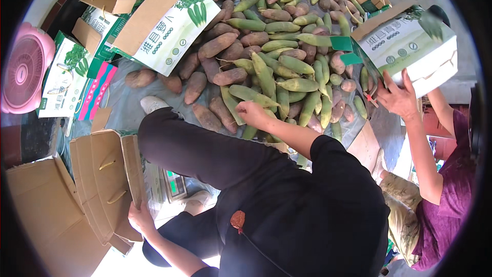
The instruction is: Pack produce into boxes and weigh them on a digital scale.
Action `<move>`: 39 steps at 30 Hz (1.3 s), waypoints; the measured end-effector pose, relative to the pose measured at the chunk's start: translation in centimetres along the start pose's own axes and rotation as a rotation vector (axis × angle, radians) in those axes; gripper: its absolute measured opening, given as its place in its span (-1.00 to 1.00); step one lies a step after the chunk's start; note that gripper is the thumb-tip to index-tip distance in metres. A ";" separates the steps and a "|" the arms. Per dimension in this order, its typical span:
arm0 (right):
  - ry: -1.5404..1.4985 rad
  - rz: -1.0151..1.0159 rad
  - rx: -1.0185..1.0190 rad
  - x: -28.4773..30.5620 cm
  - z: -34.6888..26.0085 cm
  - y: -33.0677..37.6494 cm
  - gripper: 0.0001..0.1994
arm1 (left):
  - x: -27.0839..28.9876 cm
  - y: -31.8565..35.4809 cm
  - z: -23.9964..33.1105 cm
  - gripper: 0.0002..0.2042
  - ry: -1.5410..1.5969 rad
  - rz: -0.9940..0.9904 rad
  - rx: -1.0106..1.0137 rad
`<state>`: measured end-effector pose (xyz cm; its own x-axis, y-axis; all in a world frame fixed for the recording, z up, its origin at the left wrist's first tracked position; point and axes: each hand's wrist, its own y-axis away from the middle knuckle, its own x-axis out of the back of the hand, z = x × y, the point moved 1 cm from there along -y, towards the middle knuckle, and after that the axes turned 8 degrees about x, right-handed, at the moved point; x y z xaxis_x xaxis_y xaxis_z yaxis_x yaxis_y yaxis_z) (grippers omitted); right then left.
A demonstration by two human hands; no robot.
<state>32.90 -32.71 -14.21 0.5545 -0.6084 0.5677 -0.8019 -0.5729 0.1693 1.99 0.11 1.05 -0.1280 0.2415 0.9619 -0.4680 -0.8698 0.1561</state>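
My left hand (141,219) grips the edge of an opened brown cardboard box (102,174) with yellow cord handles, at the lower left. My right hand (253,115) reaches into the heap of vegetables, its fingers curled against a long green radish (231,104) at the near side. Part of that radish is hidden by the hand. Around it lie more green radishes (264,74) and reddish-brown roots that look like sweet potatoes (218,45). Between my legs, a scale (175,184) with a green-lit display is partly covered.
At right, a co-worker in a purple top (446,190) holds a white and green carton (407,46). Printed cartons (164,33) stand at upper left, beside a pink fan (25,69). Another brown box (51,220) lies at lower left. A grey sheet (125,92) lies under the heap.
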 end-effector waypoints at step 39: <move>0.387 0.277 -0.362 9.0 13.8 3.6 -0.84 | -0.8 -0.7 -1.6 -0.74 -0.029 -0.034 0.018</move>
<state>38.10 -47.82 -19.59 0.2474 -0.4253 0.8706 -0.9675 -0.1571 0.1982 1.07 1.24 -0.22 -0.0868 0.2592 0.9619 -0.4560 -0.8688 0.1930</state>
